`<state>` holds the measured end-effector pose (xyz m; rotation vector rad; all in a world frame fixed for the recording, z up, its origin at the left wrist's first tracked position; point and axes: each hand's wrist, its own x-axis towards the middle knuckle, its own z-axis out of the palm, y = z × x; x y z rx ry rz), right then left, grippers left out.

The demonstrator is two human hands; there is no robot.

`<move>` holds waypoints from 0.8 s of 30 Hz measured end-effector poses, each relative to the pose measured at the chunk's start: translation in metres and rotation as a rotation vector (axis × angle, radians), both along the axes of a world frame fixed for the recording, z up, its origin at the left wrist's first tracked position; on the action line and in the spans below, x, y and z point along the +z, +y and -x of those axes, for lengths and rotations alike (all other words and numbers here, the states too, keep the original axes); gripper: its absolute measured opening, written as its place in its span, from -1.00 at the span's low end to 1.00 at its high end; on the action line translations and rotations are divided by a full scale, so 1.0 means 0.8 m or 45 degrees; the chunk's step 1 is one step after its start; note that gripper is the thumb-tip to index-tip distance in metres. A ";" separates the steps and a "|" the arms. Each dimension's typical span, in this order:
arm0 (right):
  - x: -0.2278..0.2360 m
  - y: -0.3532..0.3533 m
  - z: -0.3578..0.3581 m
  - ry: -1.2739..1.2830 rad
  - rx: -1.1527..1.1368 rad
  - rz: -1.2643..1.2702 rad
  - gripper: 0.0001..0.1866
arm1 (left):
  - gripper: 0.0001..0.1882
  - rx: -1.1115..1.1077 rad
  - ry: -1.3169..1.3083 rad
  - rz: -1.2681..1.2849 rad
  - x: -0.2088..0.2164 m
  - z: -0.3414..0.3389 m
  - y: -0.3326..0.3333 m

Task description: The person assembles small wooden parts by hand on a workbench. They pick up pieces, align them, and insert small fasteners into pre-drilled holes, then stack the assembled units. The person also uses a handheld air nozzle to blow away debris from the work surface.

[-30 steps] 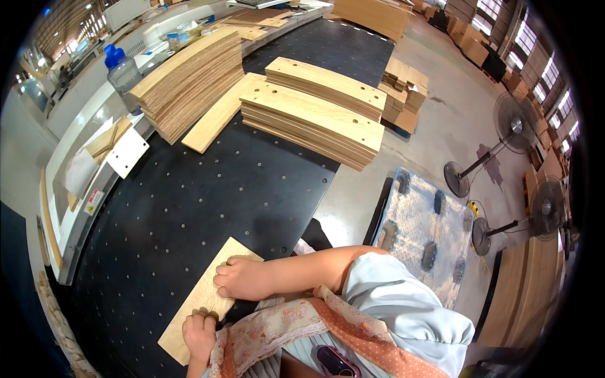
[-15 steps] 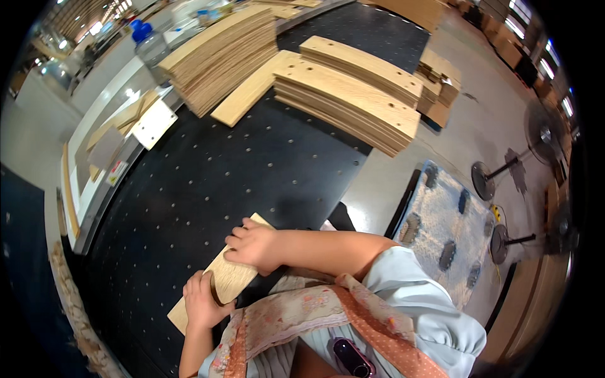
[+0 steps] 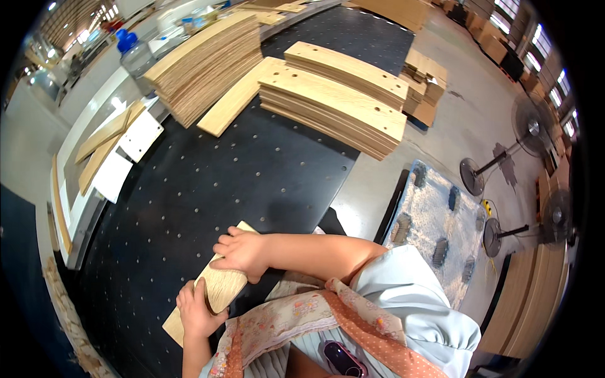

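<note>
A short, pale wooden board (image 3: 222, 287) lies aslant near the front edge of the black table, close to my body. My left hand (image 3: 199, 309) grips its nearer end, fingers over the top face and thumb along the side. Toward the far end, my right hand (image 3: 241, 253) is closed over the board, its fingers curled round the left edge. The underside of the board is hidden, and so is part of the face beneath my hands.
Beyond the black perforated table top (image 3: 239, 179) stand a tall stack of boards (image 3: 205, 69) and two drilled stacks (image 3: 334, 104). One loose board (image 3: 233, 104) lies between them. At left are a white drilled panel (image 3: 142, 134) and a blue-capped bottle (image 3: 135, 60). A blue pallet (image 3: 435, 227) sits at right.
The whole view has shifted slightly, with the stacks now a little lower and further left. Both hands keep their hold on the board, which shows little movement of its own.
</note>
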<state>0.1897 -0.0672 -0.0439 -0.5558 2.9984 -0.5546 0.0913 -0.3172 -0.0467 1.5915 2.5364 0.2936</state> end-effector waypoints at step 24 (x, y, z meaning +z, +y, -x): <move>-0.052 0.087 -0.055 0.425 -1.045 0.181 -0.45 | -0.05 0.394 0.018 -0.136 -0.007 0.141 -0.025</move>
